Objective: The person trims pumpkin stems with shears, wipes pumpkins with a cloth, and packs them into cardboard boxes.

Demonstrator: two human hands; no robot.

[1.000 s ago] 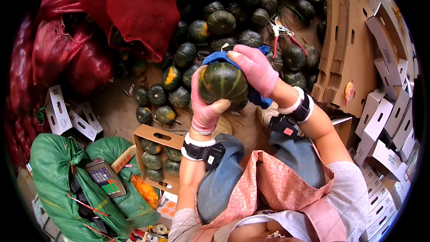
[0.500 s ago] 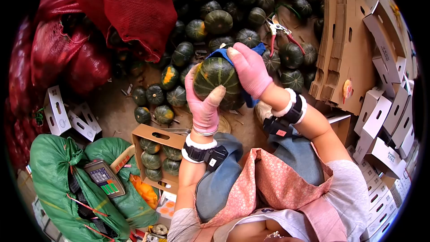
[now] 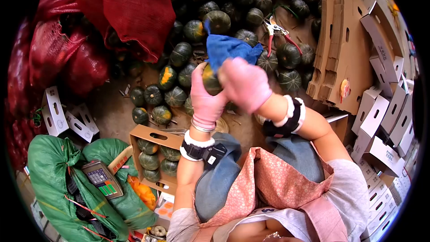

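Note:
In the head view my left hand [image 3: 205,103], in a pink glove, is wrapped round a green pumpkin [image 3: 209,79] with a yellow-orange patch. Most of that pumpkin is hidden by the hands and the cloth. Over it my right hand [image 3: 247,85], also gloved in pink and smeared by motion, is closed on a blue cloth [image 3: 230,49]. The cloth flares up and away beyond the knuckles. Just past the hands lie several loose green pumpkins [image 3: 181,54] on the floor. Red-handled pruning shears [image 3: 278,33] rest on the pumpkins to the right of the cloth.
At lower left a cardboard box [image 3: 163,139] holds several pumpkins, beside green sacks [image 3: 49,175] and a keypad scale display [image 3: 103,179]. Red mesh sacks [image 3: 127,13] stand at upper left. Flattened cardboard [image 3: 345,49] and white boxes [image 3: 385,157] line the right side.
My right hand has swept down and toward me over the pumpkin, and the blue cloth has fanned out above it. The pumpkin has turned, bringing a yellow-orange patch into view.

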